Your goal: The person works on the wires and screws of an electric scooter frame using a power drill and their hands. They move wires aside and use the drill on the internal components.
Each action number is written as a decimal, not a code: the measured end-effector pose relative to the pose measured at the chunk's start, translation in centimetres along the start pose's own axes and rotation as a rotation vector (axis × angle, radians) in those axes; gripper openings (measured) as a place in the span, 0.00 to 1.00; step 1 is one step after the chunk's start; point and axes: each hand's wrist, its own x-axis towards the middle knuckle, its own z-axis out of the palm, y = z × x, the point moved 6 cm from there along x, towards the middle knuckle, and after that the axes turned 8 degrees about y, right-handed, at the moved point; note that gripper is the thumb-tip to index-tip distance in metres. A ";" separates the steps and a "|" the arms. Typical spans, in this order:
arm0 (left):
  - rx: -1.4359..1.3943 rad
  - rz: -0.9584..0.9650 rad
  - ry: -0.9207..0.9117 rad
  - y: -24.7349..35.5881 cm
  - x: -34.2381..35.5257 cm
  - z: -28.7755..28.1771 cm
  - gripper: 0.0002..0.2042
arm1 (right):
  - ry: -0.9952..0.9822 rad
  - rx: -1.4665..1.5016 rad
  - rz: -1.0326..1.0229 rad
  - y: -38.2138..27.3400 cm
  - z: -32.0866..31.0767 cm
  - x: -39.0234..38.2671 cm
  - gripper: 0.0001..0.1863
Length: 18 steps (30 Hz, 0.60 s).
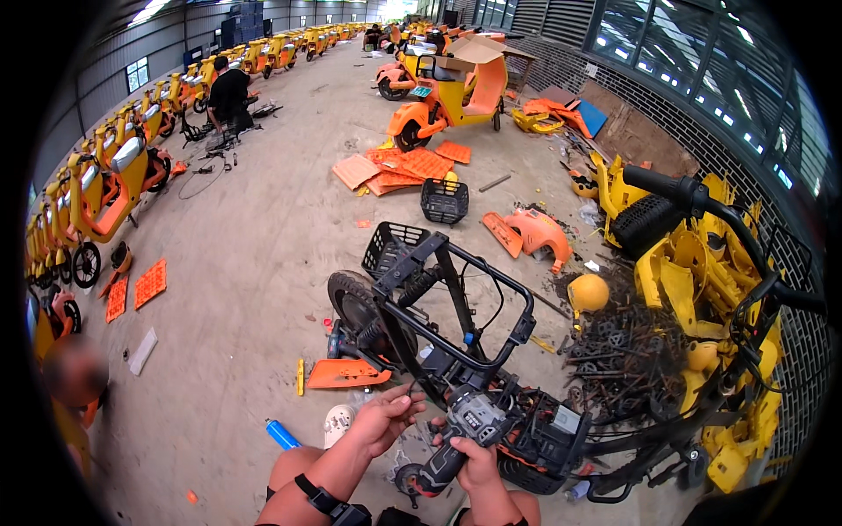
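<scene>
My right hand (474,461) is wrapped round the handle of a grey and black cordless power driver (478,418). The tool sits against the stripped black scooter frame (421,326), and its tip is hidden. My left hand (386,419) is beside a frame tube, thumb and fingers pinched together; whatever they hold is too small to make out. On the frame, the rear wheel (351,302) points away from me, and the handlebar (675,186) rises at the right. An exposed black housing with wiring (548,438) lies right of the driver.
A blue cylinder (281,434) and an orange panel (348,373) lie on the floor at left. Dark metal parts (627,355) and yellow body panels (693,272) are heaped at right. Beyond stand a black basket (445,202), a yellow-orange scooter (456,101) and a crouching person (231,95).
</scene>
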 end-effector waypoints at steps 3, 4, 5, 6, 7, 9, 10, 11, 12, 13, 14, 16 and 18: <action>-0.041 -0.058 -0.065 -0.4 0.3 -0.3 0.19 | -0.075 -0.044 -0.017 0.1 0.7 -0.2 0.30; -0.051 -0.067 -0.080 -0.5 0.5 -0.4 0.18 | -0.102 -0.056 -0.019 0.1 0.9 -0.3 0.30; -0.062 -0.078 -0.096 -0.6 0.5 -0.4 0.17 | -0.126 -0.084 -0.026 -0.2 1.3 -0.5 0.31; -0.073 -0.098 -0.110 -0.7 0.6 -0.2 0.16 | -0.152 -0.087 -0.030 -0.1 1.4 -0.4 0.31; -0.083 -0.118 -0.123 -0.7 0.5 0.0 0.15 | -0.179 -0.089 -0.034 0.1 1.4 -0.3 0.31; -0.105 -0.135 -0.160 -0.9 0.8 0.2 0.13 | -0.213 -0.100 -0.040 0.2 1.4 -0.1 0.32; -0.115 -0.133 -0.182 -0.9 1.2 0.1 0.12 | -0.220 -0.105 -0.042 0.2 1.3 0.0 0.32; -0.123 -0.132 -0.202 -0.7 1.2 0.3 0.11 | -0.227 -0.110 -0.042 0.2 1.3 0.1 0.32; -0.126 -0.078 -0.147 -0.4 1.4 0.4 0.11 | -0.220 -0.108 -0.032 0.1 1.3 0.2 0.32; -0.128 -0.025 -0.091 -0.1 1.6 0.6 0.10 | -0.213 -0.106 -0.021 0.0 1.2 0.2 0.32; -0.129 0.028 -0.035 0.3 1.6 0.7 0.10 | -0.206 -0.104 -0.011 -0.1 1.2 0.3 0.31; -0.142 0.055 -0.039 0.6 2.3 0.3 0.10 | -0.225 -0.114 -0.005 -0.3 1.2 0.7 0.31; -0.158 0.075 -0.046 0.8 2.8 0.5 0.10 | -0.242 -0.136 0.014 -0.3 0.9 1.3 0.31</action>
